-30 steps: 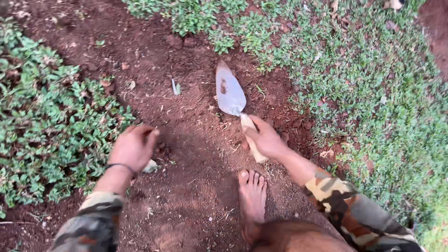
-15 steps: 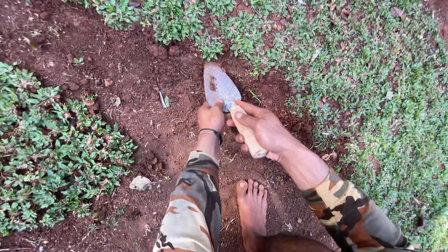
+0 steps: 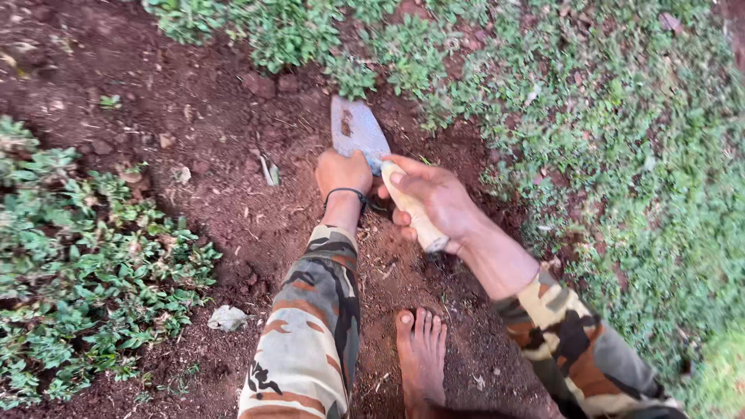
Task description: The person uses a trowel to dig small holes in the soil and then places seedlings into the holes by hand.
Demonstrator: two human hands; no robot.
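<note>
Nearest the person's body, one bare foot (image 3: 421, 353) stands on the reddish soil (image 3: 233, 217), toes pointing ahead, between two camouflage sleeves. Just beyond it the right hand (image 3: 438, 203) is wrapped firmly around the pale wooden handle of a single trowel (image 3: 358, 132), thumb laid along the top. The left hand (image 3: 341, 172), with a dark band at the wrist, has its fingers curled down against the ground right beside the blade's base; whether that grip encloses anything I cannot tell. The trowel's metal blade lies at a low angle with its tip at the far edge of the bare patch, just short of the low green plants (image 3: 559, 101). As far as I can judge, much of the strip is already bare, loose earth, while ground cover remains on the left (image 3: 85, 264) and across the far right. One small pale stone (image 3: 227, 317) sits by the left clump.
</note>
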